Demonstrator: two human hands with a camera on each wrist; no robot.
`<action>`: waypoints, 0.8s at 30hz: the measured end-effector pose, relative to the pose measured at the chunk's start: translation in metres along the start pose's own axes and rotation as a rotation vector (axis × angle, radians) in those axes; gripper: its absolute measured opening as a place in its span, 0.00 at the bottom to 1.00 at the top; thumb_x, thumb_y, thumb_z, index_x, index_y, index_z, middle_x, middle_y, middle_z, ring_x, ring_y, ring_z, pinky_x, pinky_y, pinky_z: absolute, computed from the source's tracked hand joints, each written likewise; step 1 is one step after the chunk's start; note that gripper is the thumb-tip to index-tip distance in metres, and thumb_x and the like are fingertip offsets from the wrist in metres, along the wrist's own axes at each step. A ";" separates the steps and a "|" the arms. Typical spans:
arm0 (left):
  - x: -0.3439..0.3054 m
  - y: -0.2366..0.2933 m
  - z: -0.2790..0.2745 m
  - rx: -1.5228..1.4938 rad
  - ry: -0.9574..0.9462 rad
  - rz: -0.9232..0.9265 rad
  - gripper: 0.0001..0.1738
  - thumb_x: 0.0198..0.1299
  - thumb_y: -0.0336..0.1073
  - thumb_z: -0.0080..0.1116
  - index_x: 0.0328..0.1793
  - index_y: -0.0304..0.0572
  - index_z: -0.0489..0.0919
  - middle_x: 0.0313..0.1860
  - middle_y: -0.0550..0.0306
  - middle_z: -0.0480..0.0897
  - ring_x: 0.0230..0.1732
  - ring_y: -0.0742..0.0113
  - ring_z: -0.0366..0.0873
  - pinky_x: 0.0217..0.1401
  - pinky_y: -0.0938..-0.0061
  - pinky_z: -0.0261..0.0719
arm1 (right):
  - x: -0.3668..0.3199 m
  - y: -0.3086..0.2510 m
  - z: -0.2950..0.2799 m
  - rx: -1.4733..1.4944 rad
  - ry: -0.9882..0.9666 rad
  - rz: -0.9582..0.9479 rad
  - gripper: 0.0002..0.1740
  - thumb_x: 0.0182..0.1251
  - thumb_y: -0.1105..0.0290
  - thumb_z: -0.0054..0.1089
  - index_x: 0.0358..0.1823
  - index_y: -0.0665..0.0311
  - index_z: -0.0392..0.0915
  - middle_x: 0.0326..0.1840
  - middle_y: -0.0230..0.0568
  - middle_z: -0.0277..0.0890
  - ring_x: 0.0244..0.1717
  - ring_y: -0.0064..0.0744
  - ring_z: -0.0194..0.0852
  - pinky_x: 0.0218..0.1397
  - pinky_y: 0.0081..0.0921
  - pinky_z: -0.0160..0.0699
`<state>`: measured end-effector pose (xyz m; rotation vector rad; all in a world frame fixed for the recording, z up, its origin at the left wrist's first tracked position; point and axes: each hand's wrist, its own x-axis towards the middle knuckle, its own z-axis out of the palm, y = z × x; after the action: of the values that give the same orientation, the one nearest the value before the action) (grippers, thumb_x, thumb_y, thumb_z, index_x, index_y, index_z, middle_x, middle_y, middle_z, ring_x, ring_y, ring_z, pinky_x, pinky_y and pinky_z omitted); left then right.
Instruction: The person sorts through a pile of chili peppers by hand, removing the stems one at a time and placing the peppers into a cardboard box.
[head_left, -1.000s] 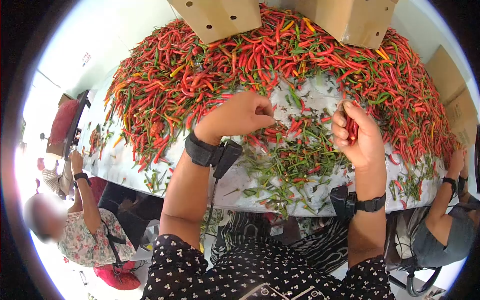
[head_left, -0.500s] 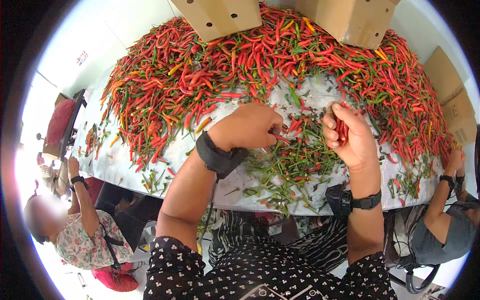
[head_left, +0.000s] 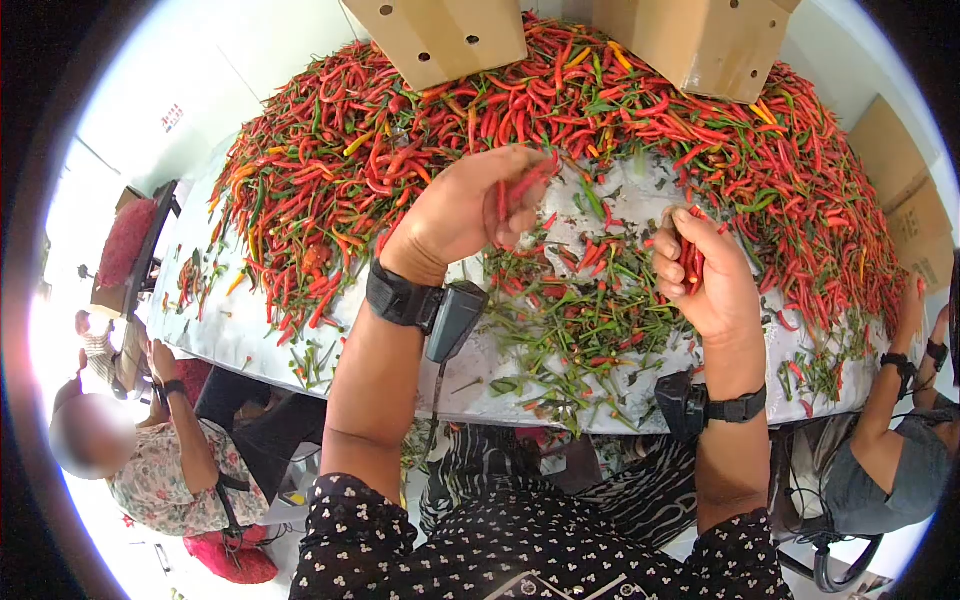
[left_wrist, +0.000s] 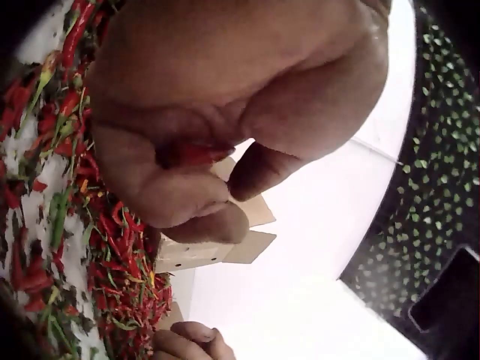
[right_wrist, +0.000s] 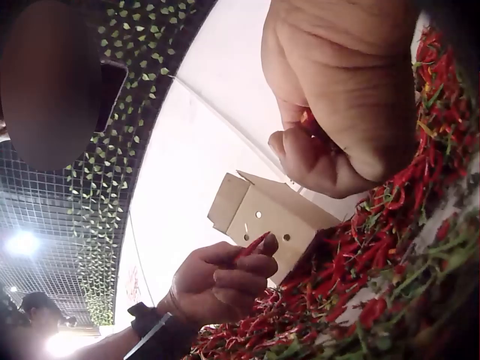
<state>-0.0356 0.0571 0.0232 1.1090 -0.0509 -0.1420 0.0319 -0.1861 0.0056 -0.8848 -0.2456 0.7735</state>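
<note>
In the head view my left hand (head_left: 475,210) is raised over the table, its fingers curled round red chilies (head_left: 522,188). The left wrist view shows a red chili (left_wrist: 196,154) within the curled fingers of that hand (left_wrist: 225,97). To its right, my right hand (head_left: 708,268) grips several red chilies (head_left: 692,256) in its palm, thumb on top. The right wrist view shows this hand (right_wrist: 345,97) closed, with a bit of red between its fingers. Below and between both hands lies a heap of green stems (head_left: 600,330) with some red bits.
A large pile of chilies (head_left: 330,170) spreads across the back and both sides of the table (head_left: 450,390). Two cardboard boxes (head_left: 450,45) (head_left: 700,50) stand at the back. One person (head_left: 180,460) sits at the left, another (head_left: 880,465) at the right.
My left hand has come up and away from the stem heap, and chilies now show in its fingers. My right hand has moved only slightly and still holds its chilies.
</note>
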 end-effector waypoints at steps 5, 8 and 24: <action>0.008 -0.003 -0.018 0.124 0.279 0.135 0.11 0.62 0.35 0.44 0.48 0.40 0.70 0.28 0.63 0.69 0.23 0.78 0.63 0.20 0.85 0.56 | 0.000 -0.001 0.001 0.015 0.014 0.002 0.07 0.62 0.64 0.53 0.32 0.57 0.70 0.21 0.28 0.65 0.18 0.18 0.60 0.18 0.15 0.55; 0.008 0.000 -0.027 0.285 0.380 0.179 0.12 0.61 0.32 0.43 0.49 0.39 0.70 0.26 0.65 0.69 0.22 0.80 0.63 0.20 0.85 0.55 | 0.001 -0.003 0.000 -0.003 0.012 -0.017 0.07 0.62 0.64 0.54 0.32 0.57 0.70 0.21 0.28 0.65 0.18 0.18 0.60 0.18 0.16 0.55; 0.025 -0.006 -0.021 1.004 0.045 -0.036 0.10 0.59 0.36 0.50 0.42 0.38 0.74 0.22 0.61 0.73 0.19 0.76 0.65 0.23 0.79 0.64 | 0.001 -0.002 0.000 0.007 -0.006 -0.040 0.05 0.61 0.65 0.54 0.32 0.57 0.71 0.20 0.27 0.65 0.17 0.17 0.58 0.17 0.15 0.53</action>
<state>-0.0090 0.0694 0.0074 2.1152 -0.0634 -0.1236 0.0337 -0.1858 0.0072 -0.8692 -0.2651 0.7399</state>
